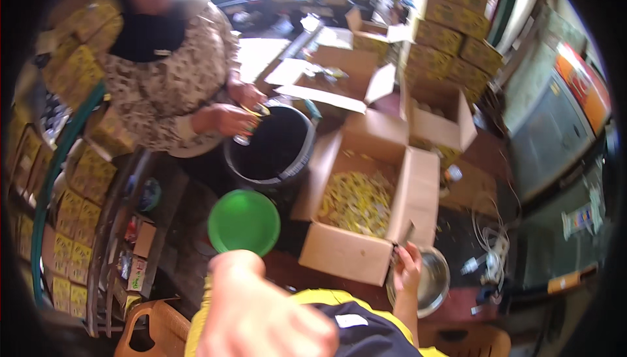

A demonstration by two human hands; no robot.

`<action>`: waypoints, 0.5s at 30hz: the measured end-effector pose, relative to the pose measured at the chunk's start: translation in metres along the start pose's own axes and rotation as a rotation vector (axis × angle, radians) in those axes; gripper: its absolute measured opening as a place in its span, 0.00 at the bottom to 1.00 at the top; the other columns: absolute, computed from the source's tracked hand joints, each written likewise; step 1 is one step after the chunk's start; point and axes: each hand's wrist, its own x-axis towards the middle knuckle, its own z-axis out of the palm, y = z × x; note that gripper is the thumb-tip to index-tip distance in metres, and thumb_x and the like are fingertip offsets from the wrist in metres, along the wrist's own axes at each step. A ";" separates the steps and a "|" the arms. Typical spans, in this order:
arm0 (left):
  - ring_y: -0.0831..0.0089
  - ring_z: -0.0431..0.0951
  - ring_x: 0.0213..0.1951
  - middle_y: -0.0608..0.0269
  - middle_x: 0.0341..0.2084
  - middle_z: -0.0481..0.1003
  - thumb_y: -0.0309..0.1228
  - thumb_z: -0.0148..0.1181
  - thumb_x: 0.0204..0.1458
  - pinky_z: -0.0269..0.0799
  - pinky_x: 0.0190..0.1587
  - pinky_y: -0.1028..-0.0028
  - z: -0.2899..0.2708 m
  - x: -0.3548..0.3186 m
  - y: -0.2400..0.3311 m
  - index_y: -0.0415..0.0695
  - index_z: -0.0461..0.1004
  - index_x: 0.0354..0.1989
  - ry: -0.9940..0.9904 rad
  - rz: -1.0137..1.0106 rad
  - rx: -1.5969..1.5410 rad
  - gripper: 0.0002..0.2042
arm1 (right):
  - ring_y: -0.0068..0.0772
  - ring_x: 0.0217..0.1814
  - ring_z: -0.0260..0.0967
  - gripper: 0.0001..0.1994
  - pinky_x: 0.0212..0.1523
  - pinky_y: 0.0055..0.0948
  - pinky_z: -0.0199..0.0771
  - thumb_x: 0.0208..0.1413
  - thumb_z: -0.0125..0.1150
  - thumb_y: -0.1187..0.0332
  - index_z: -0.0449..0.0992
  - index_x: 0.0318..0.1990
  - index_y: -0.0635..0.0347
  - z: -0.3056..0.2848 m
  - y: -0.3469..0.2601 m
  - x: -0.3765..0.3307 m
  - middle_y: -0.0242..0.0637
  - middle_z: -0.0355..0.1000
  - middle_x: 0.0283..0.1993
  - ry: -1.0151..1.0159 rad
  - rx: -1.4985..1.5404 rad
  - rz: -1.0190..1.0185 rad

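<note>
My left hand [274, 327] is raised very near the camera, large and blurred, with its arm bent. Its fingers cannot be made out, nor whether they hold anything. Lower right, my right hand [409, 267] is closed around a thin dark stick-like tool [409, 232] at the corner of an open cardboard box. Inside that box [346, 252] lies a heap of small yellow and pale pieces [359, 203]. Under my right hand stands a round metal bowl [436, 279]. A green plastic basin [243, 223] sits left of the box, beyond my left arm.
Across from me, a person's hands [235, 114] hold a small yellowish thing over a black bucket [271, 145]. More open boxes [339, 73] stand behind. Stacked yellow cartons [450, 31] rise at the back right. White cables [493, 246] lie right; an orange plastic chair [153, 327] is lower left.
</note>
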 end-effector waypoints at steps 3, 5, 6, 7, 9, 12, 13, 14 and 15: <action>0.70 0.63 0.23 0.67 0.20 0.66 0.54 0.57 0.43 0.57 0.25 0.71 -0.044 -0.017 -0.034 0.46 0.66 0.18 0.056 0.054 -0.049 0.22 | 0.20 0.30 0.68 0.12 0.28 0.16 0.68 0.45 0.57 0.81 0.72 0.38 0.56 -0.008 -0.012 0.015 0.30 0.71 0.31 0.027 -0.022 0.031; 0.70 0.61 0.20 0.66 0.19 0.63 0.58 0.57 0.40 0.52 0.23 0.72 -0.080 -0.027 -0.073 0.43 0.64 0.16 0.216 0.042 -0.034 0.27 | 0.19 0.31 0.69 0.12 0.29 0.15 0.69 0.45 0.57 0.81 0.73 0.38 0.55 -0.013 -0.011 0.028 0.29 0.72 0.31 -0.047 -0.002 0.025; 0.75 0.61 0.21 0.67 0.21 0.63 0.53 0.60 0.41 0.54 0.24 0.75 -0.108 -0.035 -0.095 0.40 0.65 0.23 0.260 -0.117 -0.025 0.25 | 0.19 0.30 0.69 0.12 0.27 0.14 0.68 0.45 0.57 0.81 0.73 0.37 0.55 -0.013 -0.013 0.037 0.29 0.72 0.30 -0.039 0.000 0.006; 0.82 0.60 0.23 0.69 0.22 0.63 0.49 0.60 0.44 0.56 0.25 0.78 -0.131 -0.040 -0.104 0.39 0.64 0.31 0.378 -0.454 -0.017 0.23 | 0.18 0.29 0.69 0.11 0.25 0.12 0.65 0.46 0.57 0.81 0.74 0.36 0.54 -0.005 -0.014 0.041 0.29 0.73 0.30 -0.033 0.007 0.015; 0.85 0.64 0.26 0.71 0.24 0.66 0.48 0.56 0.47 0.60 0.27 0.80 -0.192 -0.051 -0.158 0.42 0.65 0.35 0.444 -0.755 0.217 0.20 | 0.16 0.28 0.68 0.11 0.24 0.12 0.64 0.46 0.57 0.81 0.74 0.36 0.54 -0.006 -0.013 0.056 0.27 0.73 0.31 -0.026 -0.018 0.027; 0.83 0.69 0.30 0.68 0.28 0.71 0.48 0.53 0.49 0.62 0.26 0.80 -0.271 -0.100 -0.236 0.43 0.67 0.39 0.552 -1.226 0.507 0.20 | 0.12 0.25 0.66 0.10 0.19 0.10 0.57 0.45 0.58 0.81 0.74 0.35 0.53 -0.003 -0.011 0.076 0.25 0.72 0.30 0.014 -0.062 0.037; 0.80 0.70 0.30 0.66 0.28 0.71 0.50 0.54 0.46 0.64 0.30 0.78 -0.294 -0.111 -0.256 0.43 0.68 0.39 0.489 -1.347 0.600 0.22 | 0.11 0.24 0.65 0.10 0.18 0.10 0.57 0.45 0.58 0.81 0.74 0.35 0.53 0.000 -0.013 0.082 0.24 0.72 0.30 0.026 -0.074 0.018; 0.77 0.70 0.31 0.64 0.28 0.71 0.52 0.55 0.44 0.66 0.33 0.75 -0.315 -0.127 -0.274 0.43 0.69 0.38 0.420 -1.470 0.688 0.24 | 0.11 0.24 0.64 0.10 0.18 0.10 0.56 0.45 0.58 0.81 0.74 0.34 0.54 0.004 -0.015 0.084 0.24 0.72 0.30 0.045 -0.089 0.005; 0.72 0.72 0.34 0.58 0.32 0.72 0.51 0.55 0.43 0.67 0.35 0.74 -0.340 -0.151 -0.292 0.40 0.67 0.42 0.338 -1.590 0.802 0.27 | 0.12 0.23 0.64 0.11 0.19 0.10 0.58 0.46 0.57 0.82 0.74 0.35 0.54 0.006 -0.015 0.086 0.25 0.72 0.30 0.038 -0.090 0.011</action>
